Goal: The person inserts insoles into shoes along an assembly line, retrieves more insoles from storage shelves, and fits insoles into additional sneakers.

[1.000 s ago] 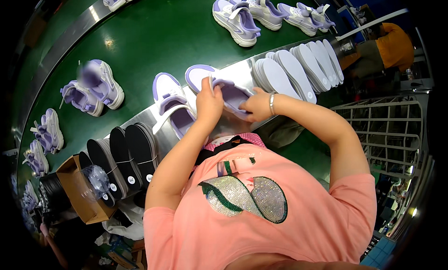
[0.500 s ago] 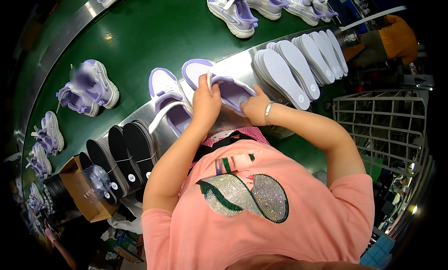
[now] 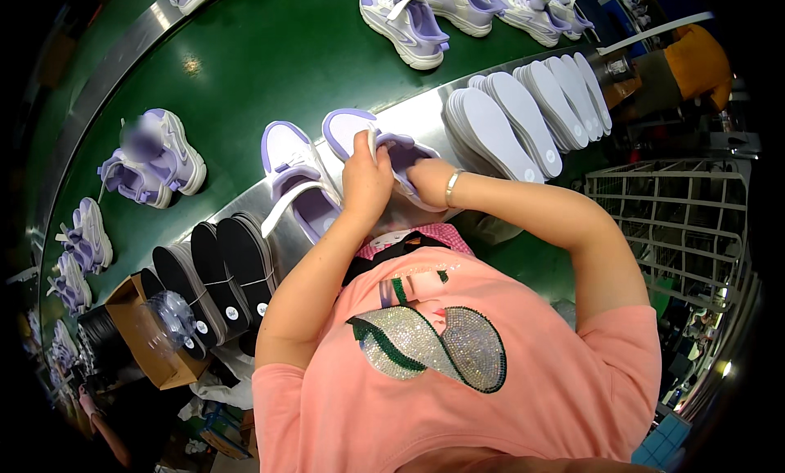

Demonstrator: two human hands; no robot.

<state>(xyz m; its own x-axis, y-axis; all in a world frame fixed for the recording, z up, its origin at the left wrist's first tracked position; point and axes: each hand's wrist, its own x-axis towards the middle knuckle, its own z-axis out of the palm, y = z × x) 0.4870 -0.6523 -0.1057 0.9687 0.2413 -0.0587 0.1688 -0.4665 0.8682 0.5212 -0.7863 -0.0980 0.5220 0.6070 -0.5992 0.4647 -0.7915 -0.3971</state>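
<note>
A white and lilac sneaker (image 3: 348,131) sits on the metal ledge before me, its toe pointing away. My left hand (image 3: 367,180) is closed on its tongue and strap at the opening. Into the heel end of the same shoe reaches my right hand (image 3: 431,182); its fingers are hidden inside. Just left stands a matching sneaker (image 3: 288,150), untouched, with its white strap hanging loose over the near side.
Right along the ledge lie stacks of white insoles (image 3: 493,134); stacks of black insoles (image 3: 181,278) lie left, beside a cardboard box (image 3: 141,330). Several sneakers (image 3: 405,27) stand on the green belt (image 3: 270,48). A wire cart (image 3: 666,215) is at right, and a person in orange (image 3: 695,64) beyond.
My right hand has moved left and deeper into the shoe, its fingers now out of sight. My left hand keeps its grip on the tongue.
</note>
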